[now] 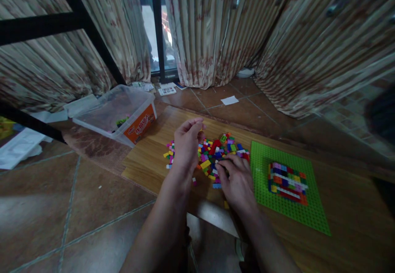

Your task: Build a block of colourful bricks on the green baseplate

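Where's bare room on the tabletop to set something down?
Tabletop between clear bin and brick pile; also right of the green baseplate, though dim there. Bare studs surround the baseplate's brick build. Crowded: the pile, where left hand and right hand are.

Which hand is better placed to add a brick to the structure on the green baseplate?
Probably the right hand: it is beside the green baseplate, nearer the brick structure, while the left hand is farther off.
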Demonstrator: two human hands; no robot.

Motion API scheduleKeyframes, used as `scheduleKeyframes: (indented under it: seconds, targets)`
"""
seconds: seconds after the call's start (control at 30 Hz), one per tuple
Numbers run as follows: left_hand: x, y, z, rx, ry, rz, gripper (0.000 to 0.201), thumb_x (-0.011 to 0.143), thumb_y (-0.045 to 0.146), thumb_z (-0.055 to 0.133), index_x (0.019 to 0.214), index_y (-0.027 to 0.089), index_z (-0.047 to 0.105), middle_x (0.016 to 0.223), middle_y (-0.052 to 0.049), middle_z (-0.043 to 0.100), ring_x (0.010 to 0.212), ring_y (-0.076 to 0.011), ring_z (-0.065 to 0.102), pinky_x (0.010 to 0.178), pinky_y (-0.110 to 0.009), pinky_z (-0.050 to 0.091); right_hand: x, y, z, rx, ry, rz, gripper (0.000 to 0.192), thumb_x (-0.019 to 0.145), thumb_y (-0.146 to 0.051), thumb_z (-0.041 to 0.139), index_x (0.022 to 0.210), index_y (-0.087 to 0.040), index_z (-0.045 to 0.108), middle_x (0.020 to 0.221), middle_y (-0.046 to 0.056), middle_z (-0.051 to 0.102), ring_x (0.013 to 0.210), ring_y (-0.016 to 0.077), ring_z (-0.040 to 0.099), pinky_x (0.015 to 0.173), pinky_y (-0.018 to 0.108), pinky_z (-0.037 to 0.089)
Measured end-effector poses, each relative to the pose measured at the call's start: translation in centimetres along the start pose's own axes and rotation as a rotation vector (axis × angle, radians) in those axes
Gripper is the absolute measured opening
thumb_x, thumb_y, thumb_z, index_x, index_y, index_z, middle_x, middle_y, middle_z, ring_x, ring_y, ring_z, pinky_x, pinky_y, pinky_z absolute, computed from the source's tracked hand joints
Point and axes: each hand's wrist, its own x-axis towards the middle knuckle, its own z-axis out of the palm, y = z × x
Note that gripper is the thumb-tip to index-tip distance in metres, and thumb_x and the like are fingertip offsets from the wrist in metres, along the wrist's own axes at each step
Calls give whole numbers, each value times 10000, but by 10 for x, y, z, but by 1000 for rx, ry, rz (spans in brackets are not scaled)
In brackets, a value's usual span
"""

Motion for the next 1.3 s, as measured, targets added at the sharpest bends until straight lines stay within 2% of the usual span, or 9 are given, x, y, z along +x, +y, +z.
scheduleKeyframes:
  seconds: [0.13, 0.37, 0.9, 1.07, 1.3]
  targets:
    - [1, 1, -3, -24, -1, 1, 134, 703, 210, 672, 818, 141, 663, 696, 13, 605, 507, -32, 449, 491, -170, 316, 0, 5, -4, 34, 14, 27, 254, 939, -320, 506, 836, -211, 711, 995, 87, 646, 954, 248, 540, 879, 421, 445]
    - [1, 2, -4, -14, -3, -34, 114, 715, 193, 660, 814, 137, 660, 693, 15, 611, 513, -31, 466, 503, -161, 334, 7, 2, 1, 42, -32, 12, 244, 936, -269, 504, 986, -221, 738, 1094, 92, 643, 1038, 260, 549, 933, 440, 443]
    - [1, -3, -1, 24, -27, -67, 132, 694, 203, 667, 805, 132, 657, 686, 16, 615, 508, -35, 468, 506, -164, 332, 10, 8, -4, 26, -128, 11, 174, 894, -303, 595, 874, -253, 760, 1088, 64, 638, 997, 258, 568, 916, 436, 453]
    - [1, -4, 0, 58, -49, -74, 172, 669, 222, 692, 811, 127, 671, 703, 6, 628, 523, -42, 489, 498, -166, 328, 12, 3, -2, 49, -111, 51, 139, 869, -256, 627, 845, -235, 762, 1101, 75, 630, 1027, 264, 561, 948, 449, 439]
    - [1, -5, 3, 92, -65, -71, 242, 613, 250, 746, 813, 124, 692, 716, 1, 639, 538, -44, 488, 508, -166, 340, 11, 5, -8, 263, -1, 90, 155, 888, -306, 621, 935, -277, 766, 1081, 51, 643, 1017, 225, 572, 921, 405, 463]
